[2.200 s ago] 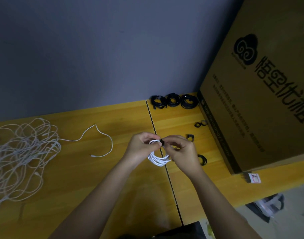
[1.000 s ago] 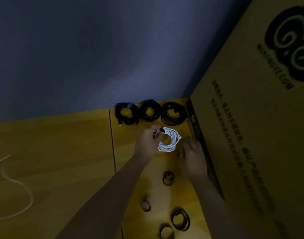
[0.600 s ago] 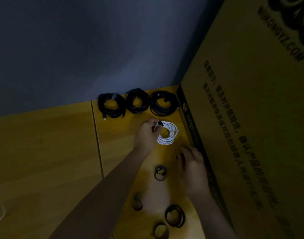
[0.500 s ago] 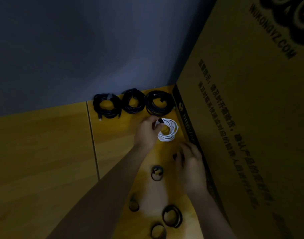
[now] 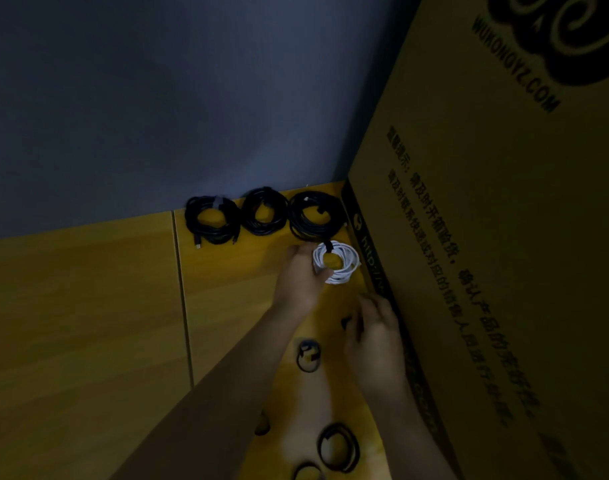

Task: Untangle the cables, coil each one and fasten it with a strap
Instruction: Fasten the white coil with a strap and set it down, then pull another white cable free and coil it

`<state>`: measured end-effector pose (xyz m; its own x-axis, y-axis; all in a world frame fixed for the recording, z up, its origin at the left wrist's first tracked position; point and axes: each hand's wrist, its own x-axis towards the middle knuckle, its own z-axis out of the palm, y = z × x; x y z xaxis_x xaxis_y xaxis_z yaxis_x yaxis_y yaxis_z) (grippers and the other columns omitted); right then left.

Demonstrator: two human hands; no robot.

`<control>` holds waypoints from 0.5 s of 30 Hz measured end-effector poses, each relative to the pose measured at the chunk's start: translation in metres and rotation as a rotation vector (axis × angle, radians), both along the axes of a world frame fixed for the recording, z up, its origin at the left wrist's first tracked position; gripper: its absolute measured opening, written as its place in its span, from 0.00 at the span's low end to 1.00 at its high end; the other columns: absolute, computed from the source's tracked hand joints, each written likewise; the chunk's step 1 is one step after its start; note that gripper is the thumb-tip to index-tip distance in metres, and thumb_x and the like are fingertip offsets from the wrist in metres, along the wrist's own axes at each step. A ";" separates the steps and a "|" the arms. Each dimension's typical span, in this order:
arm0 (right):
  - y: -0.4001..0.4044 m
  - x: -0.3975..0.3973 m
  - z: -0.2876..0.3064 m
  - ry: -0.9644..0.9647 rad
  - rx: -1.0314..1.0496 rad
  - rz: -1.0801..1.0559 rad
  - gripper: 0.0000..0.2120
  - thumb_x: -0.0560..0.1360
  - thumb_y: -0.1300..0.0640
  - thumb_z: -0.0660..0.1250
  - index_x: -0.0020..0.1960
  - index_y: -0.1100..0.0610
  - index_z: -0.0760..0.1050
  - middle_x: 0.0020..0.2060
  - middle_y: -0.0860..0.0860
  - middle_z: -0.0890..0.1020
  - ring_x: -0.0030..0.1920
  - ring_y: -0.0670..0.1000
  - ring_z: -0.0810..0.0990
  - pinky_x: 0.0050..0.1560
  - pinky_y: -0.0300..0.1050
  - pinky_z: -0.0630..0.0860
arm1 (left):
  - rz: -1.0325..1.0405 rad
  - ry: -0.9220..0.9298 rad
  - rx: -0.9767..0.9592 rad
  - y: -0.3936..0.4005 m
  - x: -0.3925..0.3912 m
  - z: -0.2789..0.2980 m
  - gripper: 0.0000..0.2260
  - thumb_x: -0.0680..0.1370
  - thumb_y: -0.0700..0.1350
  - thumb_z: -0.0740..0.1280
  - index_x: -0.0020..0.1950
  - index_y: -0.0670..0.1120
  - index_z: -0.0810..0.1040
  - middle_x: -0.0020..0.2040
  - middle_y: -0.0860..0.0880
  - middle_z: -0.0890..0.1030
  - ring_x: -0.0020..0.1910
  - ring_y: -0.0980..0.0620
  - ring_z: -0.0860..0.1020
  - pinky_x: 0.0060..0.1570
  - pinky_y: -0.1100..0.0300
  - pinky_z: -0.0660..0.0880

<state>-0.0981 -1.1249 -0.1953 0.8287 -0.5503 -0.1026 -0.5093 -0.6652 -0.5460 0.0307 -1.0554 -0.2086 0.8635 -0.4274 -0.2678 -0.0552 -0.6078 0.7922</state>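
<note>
Head view: my left hand [image 5: 301, 275], fingers curled on its rim, has carried the strapped white coil [image 5: 337, 262] from mid-table to frame centre, just below the three black coils [image 5: 265, 216], beside the cardboard box [image 5: 486, 237]. Right hand [image 5: 374, 337] has let go; fingers loosely curled over a loose strap [image 5: 346, 322], grip unclear. Judged: this cable done, next strap wanted.
</note>
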 end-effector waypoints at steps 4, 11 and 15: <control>-0.002 0.006 -0.001 -0.002 0.013 0.038 0.18 0.80 0.62 0.57 0.69 0.61 0.69 0.67 0.54 0.68 0.67 0.55 0.67 0.63 0.46 0.68 | -0.065 -0.015 -0.027 0.000 0.006 0.004 0.20 0.79 0.42 0.66 0.70 0.43 0.68 0.66 0.42 0.72 0.60 0.42 0.75 0.57 0.49 0.73; 0.023 0.018 0.007 0.074 -0.135 0.163 0.17 0.79 0.61 0.59 0.67 0.61 0.70 0.64 0.57 0.71 0.65 0.59 0.67 0.59 0.50 0.66 | -0.003 -0.254 0.247 0.073 -0.017 0.026 0.17 0.81 0.48 0.63 0.69 0.48 0.69 0.65 0.46 0.72 0.64 0.45 0.71 0.55 0.48 0.74; 0.061 0.024 0.021 0.102 -0.202 0.304 0.17 0.80 0.58 0.57 0.68 0.57 0.70 0.64 0.54 0.71 0.66 0.57 0.66 0.63 0.50 0.66 | 0.065 -0.327 0.354 0.139 -0.033 0.050 0.13 0.81 0.49 0.61 0.65 0.48 0.71 0.63 0.47 0.72 0.64 0.45 0.69 0.58 0.50 0.71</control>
